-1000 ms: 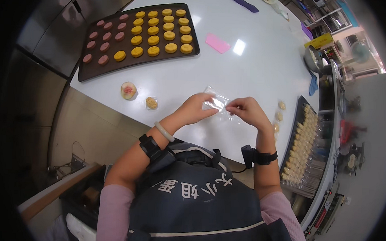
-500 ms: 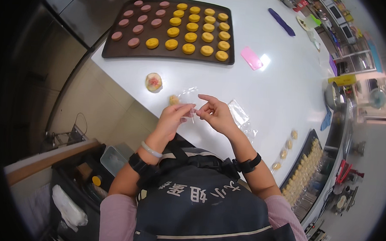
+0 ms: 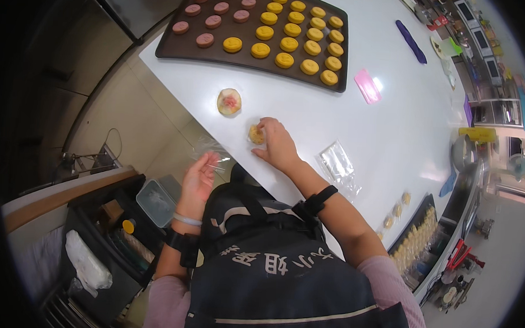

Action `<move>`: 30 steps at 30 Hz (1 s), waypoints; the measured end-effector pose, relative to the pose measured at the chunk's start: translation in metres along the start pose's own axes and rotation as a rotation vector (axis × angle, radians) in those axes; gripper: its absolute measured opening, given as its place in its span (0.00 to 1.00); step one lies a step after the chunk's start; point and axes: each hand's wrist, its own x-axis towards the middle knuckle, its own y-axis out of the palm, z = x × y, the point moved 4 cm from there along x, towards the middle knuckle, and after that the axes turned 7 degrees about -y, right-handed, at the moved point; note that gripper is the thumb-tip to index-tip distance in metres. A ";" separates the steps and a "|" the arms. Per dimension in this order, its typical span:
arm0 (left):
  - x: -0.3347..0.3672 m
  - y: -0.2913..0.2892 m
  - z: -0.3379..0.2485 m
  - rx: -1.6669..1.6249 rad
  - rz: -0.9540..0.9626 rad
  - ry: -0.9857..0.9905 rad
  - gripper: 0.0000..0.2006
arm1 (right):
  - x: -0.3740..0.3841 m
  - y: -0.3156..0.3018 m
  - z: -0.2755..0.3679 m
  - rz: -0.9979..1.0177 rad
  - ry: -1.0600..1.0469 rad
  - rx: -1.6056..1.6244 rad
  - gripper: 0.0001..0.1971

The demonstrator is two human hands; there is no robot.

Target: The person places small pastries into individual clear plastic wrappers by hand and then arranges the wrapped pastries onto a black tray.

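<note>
My right hand (image 3: 279, 146) rests at the table's near-left edge, its thumb and fingers closed around the side of a small golden crumbly pastry (image 3: 255, 134). Off the edge, to the left and lower, my left hand (image 3: 198, 177) pinches a clear plastic bag (image 3: 212, 145), hard to see against the floor. Just beyond the small pastry lies a paler round pastry (image 3: 229, 103) with a reddish centre. A pile of clear plastic bags (image 3: 337, 162) sits on the table to the right of my right forearm.
A dark baking tray (image 3: 220, 56) at the far left bears rows of pink and yellow round cakes. A pink rectangular card (image 3: 368, 86) lies beside it. At the right, several small pastries (image 3: 397, 210) stand near a dark tray (image 3: 429, 202) of wrapped ones. The white table's edge (image 3: 177, 104) runs diagonally.
My hands have moved apart: the left has drawn down and left with the plastic bag, the right has come over to the small golden pastry. The whole view has shifted slightly.
</note>
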 end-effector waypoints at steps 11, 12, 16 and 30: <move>0.002 0.024 -0.004 -0.061 0.098 -0.048 0.16 | -0.005 0.016 -0.009 -0.134 -0.109 -0.092 0.24; 0.004 0.026 -0.004 -0.071 0.142 -0.058 0.17 | -0.006 0.017 -0.008 -0.148 -0.164 -0.120 0.24; 0.015 0.053 0.010 -0.089 0.254 -0.135 0.17 | -0.010 0.017 -0.009 -0.164 -0.157 -0.132 0.23; 0.037 0.058 0.017 -0.239 0.116 -0.198 0.13 | -0.015 0.019 -0.016 -0.128 -0.115 -0.084 0.22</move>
